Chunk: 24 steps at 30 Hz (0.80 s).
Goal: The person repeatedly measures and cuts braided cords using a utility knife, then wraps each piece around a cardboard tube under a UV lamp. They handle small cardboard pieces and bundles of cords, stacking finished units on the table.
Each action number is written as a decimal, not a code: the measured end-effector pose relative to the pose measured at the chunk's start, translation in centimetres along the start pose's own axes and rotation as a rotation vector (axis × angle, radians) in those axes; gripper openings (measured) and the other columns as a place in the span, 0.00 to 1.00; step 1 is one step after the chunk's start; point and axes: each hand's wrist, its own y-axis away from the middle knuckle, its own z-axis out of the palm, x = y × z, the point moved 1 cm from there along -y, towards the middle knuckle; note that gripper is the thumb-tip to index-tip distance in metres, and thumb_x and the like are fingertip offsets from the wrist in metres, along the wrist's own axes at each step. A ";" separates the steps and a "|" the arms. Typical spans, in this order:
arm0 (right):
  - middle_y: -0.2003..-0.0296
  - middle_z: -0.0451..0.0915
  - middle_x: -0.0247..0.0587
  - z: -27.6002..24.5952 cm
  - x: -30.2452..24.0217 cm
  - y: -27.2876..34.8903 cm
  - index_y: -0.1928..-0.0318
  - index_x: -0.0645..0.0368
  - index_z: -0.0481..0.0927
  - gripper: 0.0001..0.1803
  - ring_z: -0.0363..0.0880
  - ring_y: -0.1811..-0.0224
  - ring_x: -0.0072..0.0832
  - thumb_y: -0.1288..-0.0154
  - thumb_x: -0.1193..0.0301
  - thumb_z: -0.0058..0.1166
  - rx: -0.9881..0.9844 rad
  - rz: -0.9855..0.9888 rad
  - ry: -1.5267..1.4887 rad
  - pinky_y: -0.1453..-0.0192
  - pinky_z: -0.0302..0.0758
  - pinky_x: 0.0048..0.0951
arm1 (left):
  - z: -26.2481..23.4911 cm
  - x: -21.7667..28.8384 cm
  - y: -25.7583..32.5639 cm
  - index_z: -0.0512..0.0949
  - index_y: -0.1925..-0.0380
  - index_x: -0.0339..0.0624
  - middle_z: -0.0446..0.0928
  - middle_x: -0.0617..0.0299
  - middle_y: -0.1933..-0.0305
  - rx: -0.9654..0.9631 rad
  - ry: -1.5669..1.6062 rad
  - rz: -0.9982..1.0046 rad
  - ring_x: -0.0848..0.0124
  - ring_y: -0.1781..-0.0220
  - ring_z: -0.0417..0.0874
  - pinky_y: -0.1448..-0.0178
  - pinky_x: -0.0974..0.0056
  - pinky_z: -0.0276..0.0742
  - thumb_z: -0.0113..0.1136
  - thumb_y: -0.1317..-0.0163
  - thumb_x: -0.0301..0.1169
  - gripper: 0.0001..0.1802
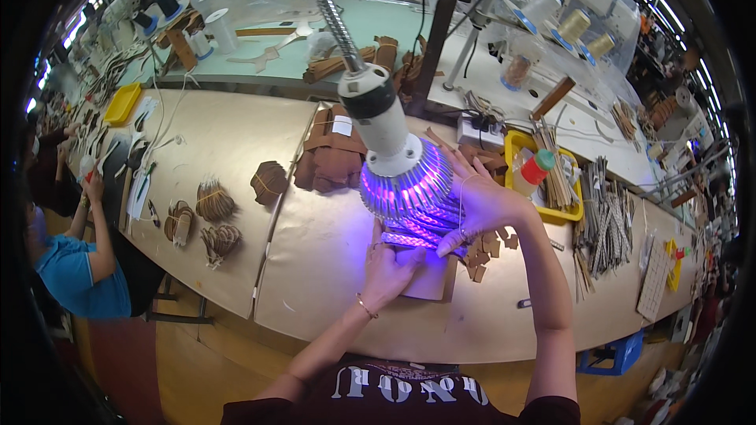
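Braided straps (pixel 409 243) lie side by side in purple light under a finned lamp (pixel 402 177), which hides part of them. My left hand (pixel 391 271) is closed at their near edge, its thumb pressed along the nearest strap and its other fingers partly hidden. My right hand (pixel 494 203) rests over the right end of the straps, fingers stretched out and apart, the thumb toward the near edge. Beneath the straps and my left hand sits a flat tan board (pixel 429 283). Small brown leather pieces (pixel 479 256) are scattered beside my right hand.
Brown bundles (pixel 331 149) stand behind left, with smaller tied bundles (pixel 214 201) farther left. A yellow tray (pixel 563 211) at right holds a red-capped bottle (pixel 532 169) and strips. Loose woven strips (pixel 610 220) lie beyond. A co-worker in blue (pixel 83 271) sits at far left.
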 end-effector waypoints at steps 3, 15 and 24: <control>0.27 0.40 0.68 0.5 1.9 -1.8 0.26 0.66 0.36 0.87 0.40 0.23 0.55 0.77 0.25 0.67 -0.189 0.089 -0.045 0.21 0.40 0.51 | -0.8 2.1 -0.8 0.71 0.38 0.40 0.60 0.39 0.30 -0.008 0.021 0.053 0.44 0.30 0.62 0.27 0.48 0.55 0.58 0.45 0.66 0.46; 0.31 0.55 0.63 5.2 2.8 1.1 0.27 0.65 0.49 0.53 0.55 0.28 0.55 0.40 0.47 0.60 0.273 -0.073 -0.447 0.25 0.53 0.47 | -0.6 6.4 -4.2 0.77 0.47 0.39 0.79 0.58 0.48 -0.141 0.528 0.206 0.66 0.46 0.79 0.39 0.58 0.73 0.66 0.38 0.45 0.26; 0.41 0.64 0.61 3.9 -4.5 4.8 0.31 0.69 0.54 0.42 0.65 0.40 0.54 0.37 0.63 0.59 0.503 0.143 -0.287 0.35 0.65 0.46 | -1.0 9.2 -2.7 0.74 0.47 0.36 0.77 0.60 0.50 0.005 0.573 0.152 0.71 0.52 0.80 0.45 0.63 0.76 0.62 0.34 0.36 0.20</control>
